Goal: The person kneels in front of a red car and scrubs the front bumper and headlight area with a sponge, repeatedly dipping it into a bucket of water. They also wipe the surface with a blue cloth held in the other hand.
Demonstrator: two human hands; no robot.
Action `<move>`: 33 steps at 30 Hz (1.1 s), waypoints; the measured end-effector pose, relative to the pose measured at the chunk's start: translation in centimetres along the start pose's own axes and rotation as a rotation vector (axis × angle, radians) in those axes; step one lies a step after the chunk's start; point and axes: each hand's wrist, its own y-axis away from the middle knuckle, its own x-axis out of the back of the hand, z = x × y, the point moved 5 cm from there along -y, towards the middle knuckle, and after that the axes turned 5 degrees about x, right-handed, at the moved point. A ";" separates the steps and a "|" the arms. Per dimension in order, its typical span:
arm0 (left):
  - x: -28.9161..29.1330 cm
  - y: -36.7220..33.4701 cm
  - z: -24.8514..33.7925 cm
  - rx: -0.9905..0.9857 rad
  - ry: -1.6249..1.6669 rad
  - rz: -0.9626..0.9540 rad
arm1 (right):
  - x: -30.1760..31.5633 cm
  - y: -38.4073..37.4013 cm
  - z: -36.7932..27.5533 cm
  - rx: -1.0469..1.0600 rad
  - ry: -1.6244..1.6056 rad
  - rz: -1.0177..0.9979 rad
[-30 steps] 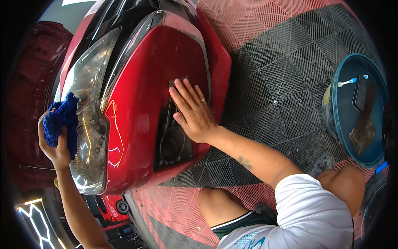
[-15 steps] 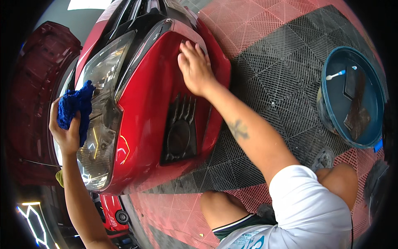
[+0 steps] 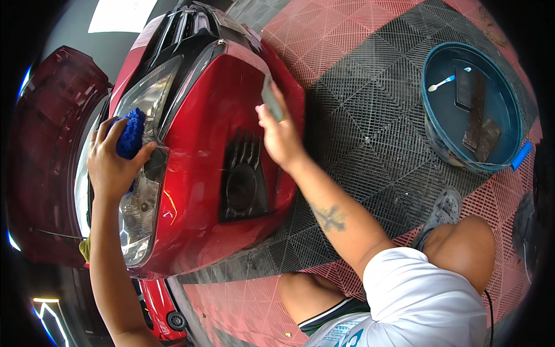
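The right hand [image 3: 281,139] was partly closed, with a thin grey pad [image 3: 272,101] held between thumb and fingers. The pad stood tilted, nearly edge-on, over the right part of the red bumper [image 3: 199,127]; whether it touched the paint could not be told. The left hand [image 3: 111,162] was half open, its fingers and thumb spread around a bunched blue cloth [image 3: 132,134] at the headlight [image 3: 137,222], on the bumper's left.

Nearer than the right hand and a little to its left, a black fog-lamp recess [image 3: 241,188] was set in the bumper. Farther left stood a dark red panel [image 3: 52,156]. On the far right, a round blue tub [image 3: 440,144] with a blue grip [image 3: 521,155] rested on black floor tiles [image 3: 358,150]. It held water, a white-and-blue toothbrush [image 3: 444,83], a dark block [image 3: 463,91] and brown flat pieces [image 3: 475,113]. Red tiles [image 3: 243,306] lay on the near side, and another red car [image 3: 157,303] stood near left.
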 end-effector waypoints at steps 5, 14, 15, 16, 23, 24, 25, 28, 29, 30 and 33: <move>-1.6 -3.7 0.4 0.130 -0.112 -0.052 | -6.0 3.6 -2.0 0.035 0.339 -0.136; -3.1 -4.6 -4.2 0.410 -0.006 0.080 | -8.0 2.0 -2.2 0.039 0.619 -0.163; -3.5 -4.2 -4.5 0.413 0.015 0.088 | -8.2 3.7 -1.8 0.055 0.594 -0.182; -3.5 -4.1 -5.1 0.418 0.029 0.111 | -8.8 6.2 -1.7 0.085 0.563 -0.202; -3.4 -3.9 -4.2 0.393 0.101 0.178 | -5.2 -6.7 1.5 -0.035 0.638 -0.033; -3.3 -4.1 -4.0 0.367 0.118 0.222 | -4.0 -9.1 2.0 0.022 0.561 0.004; -3.5 -4.4 -3.9 0.333 0.058 0.268 | -2.9 -10.7 2.2 0.083 0.481 0.037; -3.2 -3.6 -4.3 0.431 0.086 0.116 | -3.1 -8.7 -0.2 0.306 0.400 0.014; -3.0 -4.0 -4.1 0.428 0.097 0.121 | -3.2 -8.9 -0.1 0.333 0.462 -0.008; -2.9 -4.4 -3.9 0.425 0.109 0.127 | -3.5 -8.8 0.2 0.360 0.526 -0.029; -3.1 -4.5 -3.5 0.394 0.119 0.188 | -6.7 -6.3 0.6 0.250 0.453 -0.109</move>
